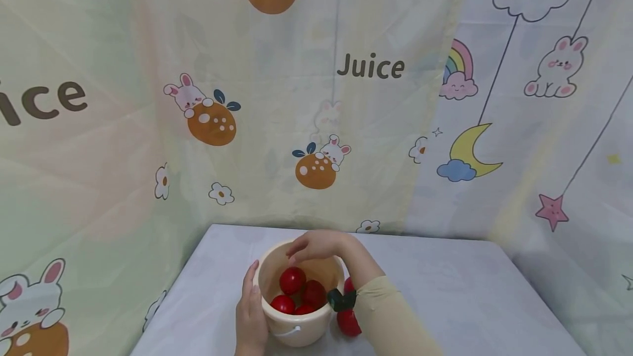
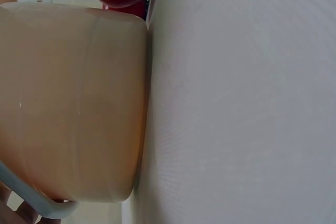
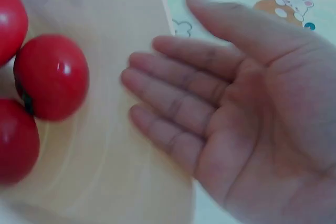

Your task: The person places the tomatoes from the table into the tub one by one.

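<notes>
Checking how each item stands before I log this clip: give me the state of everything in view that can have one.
Cream bucket: upright, uncovered, partly filled
Bucket handle: lowered, below the rim
Red tomatoes inside: at least four, loosely piled
Red tomatoes outside: two visible beside the bucket, partly hidden
Left hand: against the bucket's outer side
Right hand: open, empty, above the bucket
</notes>
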A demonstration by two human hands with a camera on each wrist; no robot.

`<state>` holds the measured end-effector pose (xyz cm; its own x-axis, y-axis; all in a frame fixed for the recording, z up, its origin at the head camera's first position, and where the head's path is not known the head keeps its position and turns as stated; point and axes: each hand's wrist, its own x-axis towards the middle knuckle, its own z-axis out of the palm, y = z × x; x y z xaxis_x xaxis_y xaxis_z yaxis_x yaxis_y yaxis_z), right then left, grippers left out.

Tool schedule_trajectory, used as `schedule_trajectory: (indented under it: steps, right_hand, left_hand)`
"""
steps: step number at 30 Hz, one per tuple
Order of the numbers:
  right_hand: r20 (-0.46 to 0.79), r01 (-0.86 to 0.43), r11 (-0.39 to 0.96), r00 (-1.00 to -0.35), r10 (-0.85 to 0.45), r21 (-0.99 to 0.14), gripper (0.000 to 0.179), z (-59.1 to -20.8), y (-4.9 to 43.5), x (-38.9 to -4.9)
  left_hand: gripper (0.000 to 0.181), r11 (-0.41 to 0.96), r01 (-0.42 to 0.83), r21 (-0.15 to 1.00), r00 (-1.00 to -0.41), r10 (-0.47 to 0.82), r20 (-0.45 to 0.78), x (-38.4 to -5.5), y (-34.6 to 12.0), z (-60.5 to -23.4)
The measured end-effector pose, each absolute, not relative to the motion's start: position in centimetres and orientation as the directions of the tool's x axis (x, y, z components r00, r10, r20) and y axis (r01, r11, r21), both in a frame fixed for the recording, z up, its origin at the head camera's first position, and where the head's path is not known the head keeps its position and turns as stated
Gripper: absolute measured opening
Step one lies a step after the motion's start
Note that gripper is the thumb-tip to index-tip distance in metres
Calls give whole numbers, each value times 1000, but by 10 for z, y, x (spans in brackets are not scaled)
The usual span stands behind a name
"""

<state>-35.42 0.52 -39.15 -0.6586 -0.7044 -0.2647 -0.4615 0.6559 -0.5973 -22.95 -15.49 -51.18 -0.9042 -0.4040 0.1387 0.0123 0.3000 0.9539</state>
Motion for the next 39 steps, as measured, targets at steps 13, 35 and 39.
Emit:
schedule_trajectory:
  steps: [13, 35, 39]
  right_hand:
    - [-142, -462, 613, -713, -686, -640, 28, -374, 53, -350]
    - [2, -264, 521, -893, -450, -812, 57, -417, 128, -329]
    - [-17, -216, 526, -915, -403, -823, 63, -441, 134, -328]
  left_hand:
    - [40, 317, 33, 948, -895, -413, 169, -231, -155, -516]
    - [40, 335, 71, 940, -881, -421, 217, -231, -157, -520]
    - [40, 331, 58, 942, -887, -416, 200, -231, -156, -519]
